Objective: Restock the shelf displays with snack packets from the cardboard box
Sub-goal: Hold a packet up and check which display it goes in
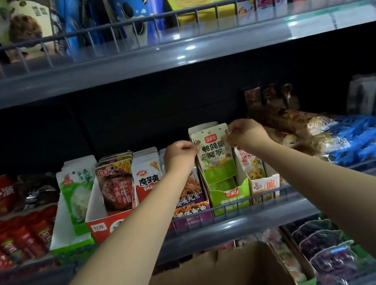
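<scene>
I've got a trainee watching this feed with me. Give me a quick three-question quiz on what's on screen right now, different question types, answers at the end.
1. True or false: both hands grip the same green-and-cream snack packet.
2. Multiple choice: the packet is held above which display carton? A) the red-and-white carton with the steak-picture packets B) the green cardboard display carton C) the purple carton with the orange-strip packets
3. Fill in: the open brown cardboard box sits ___ the grey wire-fronted shelf.

Key: 1. True: the left hand pinches its left edge, the right hand its right edge. 2. B. 3. Below.
</scene>
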A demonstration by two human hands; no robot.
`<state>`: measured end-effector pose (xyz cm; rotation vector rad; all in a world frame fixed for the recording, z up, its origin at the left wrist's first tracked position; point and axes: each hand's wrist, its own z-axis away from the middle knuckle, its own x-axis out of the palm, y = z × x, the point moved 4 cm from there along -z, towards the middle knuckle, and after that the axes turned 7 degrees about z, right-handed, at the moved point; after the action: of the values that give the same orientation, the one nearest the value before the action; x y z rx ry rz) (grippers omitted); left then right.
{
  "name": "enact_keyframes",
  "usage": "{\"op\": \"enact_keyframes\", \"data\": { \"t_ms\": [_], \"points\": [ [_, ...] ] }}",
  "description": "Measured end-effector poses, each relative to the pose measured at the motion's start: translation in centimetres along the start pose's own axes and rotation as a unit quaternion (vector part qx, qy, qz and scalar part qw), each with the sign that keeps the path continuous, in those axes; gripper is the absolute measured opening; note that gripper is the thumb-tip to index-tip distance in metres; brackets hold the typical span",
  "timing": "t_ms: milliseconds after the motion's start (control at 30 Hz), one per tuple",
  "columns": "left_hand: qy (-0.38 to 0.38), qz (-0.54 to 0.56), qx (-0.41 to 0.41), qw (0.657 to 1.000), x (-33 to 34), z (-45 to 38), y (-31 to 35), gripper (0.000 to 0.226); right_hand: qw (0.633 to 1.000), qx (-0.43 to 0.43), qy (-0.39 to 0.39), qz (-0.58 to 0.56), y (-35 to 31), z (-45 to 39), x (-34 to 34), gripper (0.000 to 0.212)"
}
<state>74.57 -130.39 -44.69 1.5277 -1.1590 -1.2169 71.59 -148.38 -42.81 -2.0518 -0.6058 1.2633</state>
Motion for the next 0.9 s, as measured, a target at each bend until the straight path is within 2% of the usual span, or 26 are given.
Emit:
{"op": "enact_keyframes", "data": {
  "t_ms": [200, 267, 333, 600, 900],
  "points": [
    [0.001, -0.067, 0.004, 0.998, 0.8, -1.1, -1.9, 0.013, 0.995, 0.033, -0.015, 0.091, 2.2, -1.1, 2.4, 0.024],
    [0.008, -0.081, 0.017, 0.996, 1.0, -1.3, -2.1, 0.011, 0.993, 0.035, -0.011, 0.116, 2.6, -1.2, 2.8, 0.015],
    [0.009, -0.086, 0.029, 0.996, 1.2, -1.4, -2.3, 0.014, 0.991, 0.03, -0.01, 0.129, 2.9, -1.2, 3.0, 0.018],
    [0.002, -0.082, 0.047, 0.996, 1.6, -0.9, -2.7, 0.026, 0.998, 0.041, 0.021, 0.049, 3.1, -0.3, 2.5, 0.039],
    [-0.006, -0.06, 0.088, 0.994, -0.1, 4.1, -1.8, 0.03, 0.999, 0.016, 0.049, -0.008, 1.0, 4.9, 1.6, 0.03]
  ]
}}
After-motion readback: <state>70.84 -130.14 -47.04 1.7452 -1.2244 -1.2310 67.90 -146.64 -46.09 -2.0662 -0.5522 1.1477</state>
